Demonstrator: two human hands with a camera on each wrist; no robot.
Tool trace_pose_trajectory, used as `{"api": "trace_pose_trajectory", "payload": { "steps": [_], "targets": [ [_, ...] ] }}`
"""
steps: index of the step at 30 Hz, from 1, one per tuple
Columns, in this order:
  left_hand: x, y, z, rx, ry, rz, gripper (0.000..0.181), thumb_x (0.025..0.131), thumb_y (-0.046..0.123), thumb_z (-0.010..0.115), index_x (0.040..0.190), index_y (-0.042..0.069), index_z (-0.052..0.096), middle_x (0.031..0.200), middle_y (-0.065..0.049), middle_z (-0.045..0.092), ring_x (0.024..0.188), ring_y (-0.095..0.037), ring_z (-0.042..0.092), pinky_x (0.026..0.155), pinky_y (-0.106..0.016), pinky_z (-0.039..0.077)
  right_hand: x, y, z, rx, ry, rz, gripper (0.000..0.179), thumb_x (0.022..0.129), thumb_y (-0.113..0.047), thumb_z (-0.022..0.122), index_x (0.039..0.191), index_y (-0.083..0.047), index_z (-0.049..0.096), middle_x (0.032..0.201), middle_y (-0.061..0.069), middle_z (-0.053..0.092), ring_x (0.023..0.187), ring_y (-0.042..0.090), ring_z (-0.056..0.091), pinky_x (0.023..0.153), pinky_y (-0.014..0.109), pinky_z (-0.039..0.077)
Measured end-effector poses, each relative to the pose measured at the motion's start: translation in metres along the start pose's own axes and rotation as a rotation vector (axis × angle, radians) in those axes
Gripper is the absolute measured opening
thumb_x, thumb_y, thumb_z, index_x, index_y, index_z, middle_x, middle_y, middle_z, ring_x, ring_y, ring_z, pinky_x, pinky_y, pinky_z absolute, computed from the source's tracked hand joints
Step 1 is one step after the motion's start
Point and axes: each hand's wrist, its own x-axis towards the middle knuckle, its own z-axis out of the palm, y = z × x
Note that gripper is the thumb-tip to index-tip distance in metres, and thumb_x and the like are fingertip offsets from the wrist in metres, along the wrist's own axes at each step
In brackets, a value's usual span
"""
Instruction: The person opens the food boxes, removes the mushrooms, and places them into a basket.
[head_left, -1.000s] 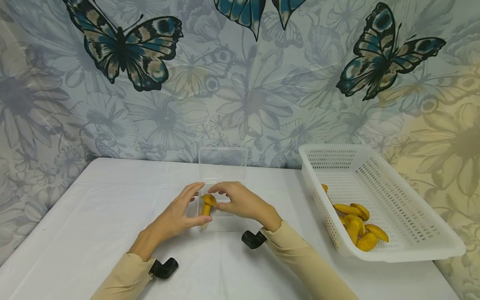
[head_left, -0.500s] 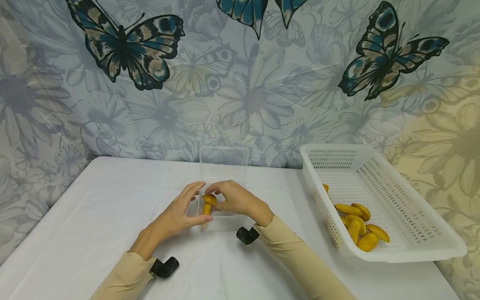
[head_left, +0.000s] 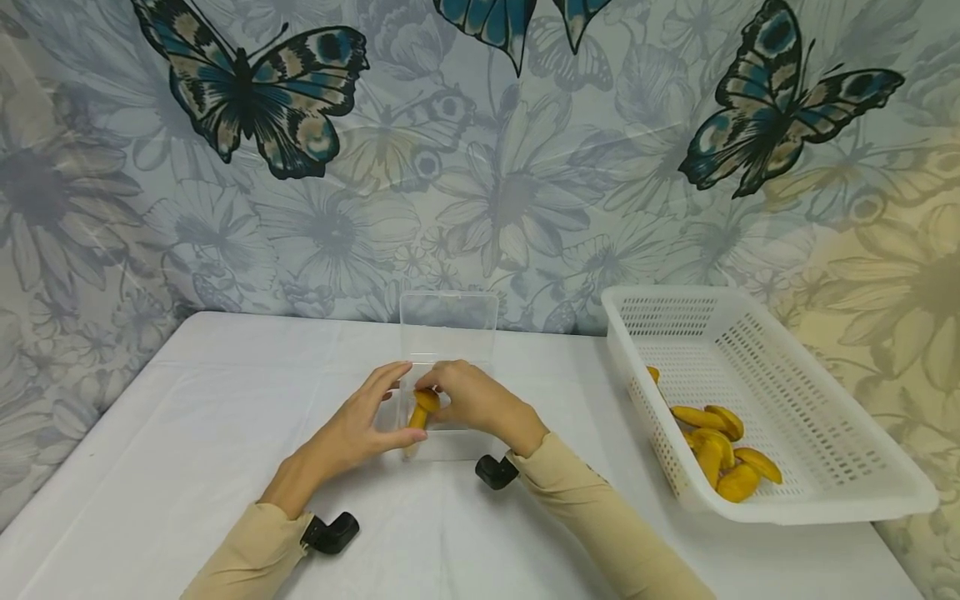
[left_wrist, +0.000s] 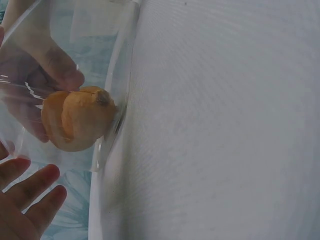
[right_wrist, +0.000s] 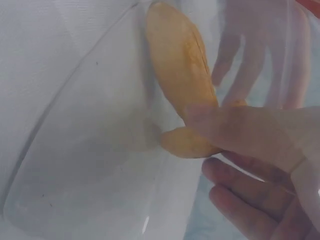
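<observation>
A yellow mushroom (head_left: 427,402) slants inside a clear plastic box (head_left: 452,448), cap up and to the right. My right hand (head_left: 483,402) reaches in from the right and pinches it near the cap with thumb and fingers. In the right wrist view the mushroom (right_wrist: 180,65) lies along the see-through wall; the left wrist view looks at its stem end (left_wrist: 102,97) through the plastic. At the box's left side, my left hand (head_left: 347,432) holds it, thumb toward the front and fingers toward the back. The thumb covers the foot of the stem in the head view.
The box's clear lid (head_left: 448,323) stands raised at the back. To the right, a white perforated basket (head_left: 832,467) holds several yellow mushrooms (head_left: 738,483). A white cloth covers the table (head_left: 202,417), with a patterned fabric wall (head_left: 510,200) behind.
The mushroom has tipped from nearly upright to a rightward slant, its cap shifting slightly right. My right hand has closed in around the cap. The left hand stays in place.
</observation>
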Motion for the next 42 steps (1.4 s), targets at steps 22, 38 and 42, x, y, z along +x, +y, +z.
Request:
{"api": "trace_pose_trajectory", "payload": {
  "steps": [22,38,42],
  "targets": [
    [-0.001,0.000,0.001,0.003,-0.008,-0.025,0.092,0.083,0.049,0.076,0.156,0.020,0.028,0.161,-0.002,0.028,0.135,-0.032,0.046,0.109,-0.050,0.044,-0.005,-0.002,-0.006,0.005,-0.070,0.028,0.035,0.078,-0.003,0.083,0.109,-0.003,0.068,0.096,0.003,0.070,0.085,0.017,0.063,0.081,0.023,0.052],
    [-0.001,0.000,0.001,-0.007,-0.005,-0.029,0.092,0.083,0.046,0.078,0.155,0.015,0.030,0.160,-0.002,0.030,0.135,-0.033,0.046,0.110,-0.051,0.043,-0.011,-0.004,-0.020,0.082,-0.051,0.058,0.038,0.080,-0.006,0.080,0.115,-0.004,0.068,0.107,0.002,0.063,0.088,0.010,0.058,0.083,0.024,0.054],
    [-0.001,0.001,0.001,0.000,-0.001,-0.043,0.092,0.082,0.049,0.078,0.155,0.017,0.030,0.160,-0.001,0.030,0.134,-0.032,0.047,0.110,-0.052,0.044,-0.016,-0.004,-0.028,0.115,-0.024,0.030,0.038,0.081,-0.006,0.079,0.117,-0.002,0.067,0.106,0.002,0.067,0.090,0.012,0.060,0.087,0.034,0.057]
  ]
}}
